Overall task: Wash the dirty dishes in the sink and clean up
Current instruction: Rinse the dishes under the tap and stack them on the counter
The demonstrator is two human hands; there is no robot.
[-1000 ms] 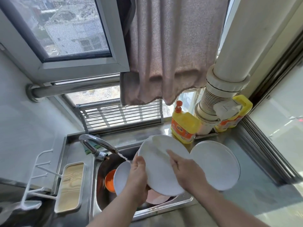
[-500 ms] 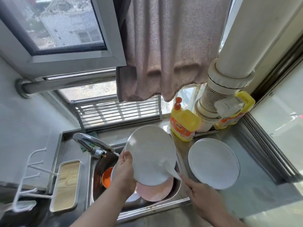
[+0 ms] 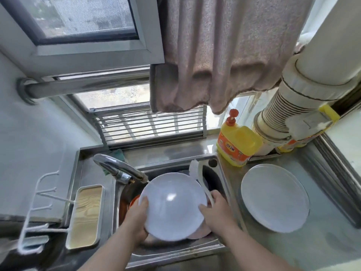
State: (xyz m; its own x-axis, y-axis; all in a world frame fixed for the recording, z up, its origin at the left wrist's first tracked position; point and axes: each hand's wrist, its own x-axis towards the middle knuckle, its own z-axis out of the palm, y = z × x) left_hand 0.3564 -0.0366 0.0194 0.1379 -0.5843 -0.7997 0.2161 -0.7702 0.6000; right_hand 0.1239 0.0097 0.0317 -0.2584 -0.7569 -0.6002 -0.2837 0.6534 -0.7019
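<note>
A white plate (image 3: 172, 206) is held over the sink (image 3: 218, 167), its face tilted toward the camera. The left hand (image 3: 136, 222) grips the plate's left rim, thumb on the face and fingers curled behind it. The right hand (image 3: 216, 210) is at the plate's right rim, thumb pressed on the edge; its fingers are curled round the handle of a white dish brush (image 3: 197, 173), whose head stands up behind the plate's upper right edge.

The faucet (image 3: 119, 167) arches over the sink from the left, its spout just beside the plate's upper left rim. Below the held plate, a pink plate (image 3: 201, 232) and an orange bowl (image 3: 133, 201) lie in the basin, each mostly hidden.

On the steel counter (image 3: 322, 247) to the right of the sink lies a second white plate (image 3: 274, 197), face up. A yellow detergent bottle (image 3: 237, 141) with a red pump stands behind it, near the sink's back right corner. A wood-coloured tray (image 3: 86, 216) lies to the left of the sink, with a white wire rack (image 3: 37, 210) beside it. A folded metal drying rack (image 3: 150, 126) leans at the window sill.
</note>
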